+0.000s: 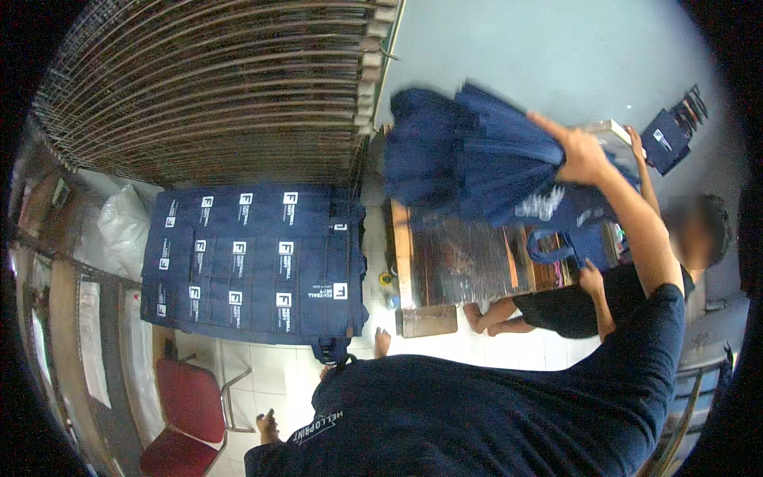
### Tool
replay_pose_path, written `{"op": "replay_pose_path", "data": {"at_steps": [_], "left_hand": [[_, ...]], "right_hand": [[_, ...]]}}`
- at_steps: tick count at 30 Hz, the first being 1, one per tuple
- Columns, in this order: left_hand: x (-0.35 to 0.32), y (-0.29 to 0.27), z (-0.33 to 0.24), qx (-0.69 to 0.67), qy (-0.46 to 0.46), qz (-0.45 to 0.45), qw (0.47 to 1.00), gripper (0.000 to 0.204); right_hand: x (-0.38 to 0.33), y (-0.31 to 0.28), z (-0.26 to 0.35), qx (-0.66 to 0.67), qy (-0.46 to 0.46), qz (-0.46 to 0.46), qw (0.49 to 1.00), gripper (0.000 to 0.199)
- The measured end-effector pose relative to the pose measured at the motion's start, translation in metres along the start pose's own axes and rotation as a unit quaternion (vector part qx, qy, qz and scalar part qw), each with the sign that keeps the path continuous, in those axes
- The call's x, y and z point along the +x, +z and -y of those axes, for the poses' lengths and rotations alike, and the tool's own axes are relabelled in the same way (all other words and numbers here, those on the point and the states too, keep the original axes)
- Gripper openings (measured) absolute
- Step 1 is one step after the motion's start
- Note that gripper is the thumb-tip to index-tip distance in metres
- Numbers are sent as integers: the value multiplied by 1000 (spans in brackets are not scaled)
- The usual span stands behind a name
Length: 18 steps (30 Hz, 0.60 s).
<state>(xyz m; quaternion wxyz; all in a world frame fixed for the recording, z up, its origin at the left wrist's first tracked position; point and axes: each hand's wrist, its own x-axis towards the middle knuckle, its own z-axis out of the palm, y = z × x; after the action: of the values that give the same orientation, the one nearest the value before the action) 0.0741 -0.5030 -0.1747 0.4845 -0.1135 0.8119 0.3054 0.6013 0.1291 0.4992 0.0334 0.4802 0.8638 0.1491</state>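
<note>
My right hand [584,157], with the arm raised and stretched out, grips a bunch of navy fabric bags [505,147]. The bunch hangs in folds to the left of the hand, blurred by motion, with white print on its lower part. Low at the left, my left hand [269,427] hangs beside my body near a red chair [191,401]; its fingers look apart and nothing shows in them. Rows of flat navy bags [262,266] with white print cover a surface ahead on the left.
A tall rack of wire shelves [222,87] stands behind the bags. To the right is a wooden worktable [405,274], with a co-worker [572,306] beside it, one hand at a navy bag [584,242]. A clear plastic sack [125,219] lies far left.
</note>
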Motion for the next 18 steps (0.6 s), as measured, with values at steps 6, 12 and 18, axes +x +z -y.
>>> {"op": "replay_pose_path", "data": {"at_steps": [6,12,18], "left_hand": [[-79,79,30,26,-12,55,998,82],[-145,31,12,-37,-22,-18,999,81],[-303,33,-24,62,-14,-218,974,72]], "right_hand": [[100,33,-85,-38,47,-260,964,106],[158,235,-102,-14,13,-412,911,88],[150,453,-28,-14,31,-131,991,71]]}}
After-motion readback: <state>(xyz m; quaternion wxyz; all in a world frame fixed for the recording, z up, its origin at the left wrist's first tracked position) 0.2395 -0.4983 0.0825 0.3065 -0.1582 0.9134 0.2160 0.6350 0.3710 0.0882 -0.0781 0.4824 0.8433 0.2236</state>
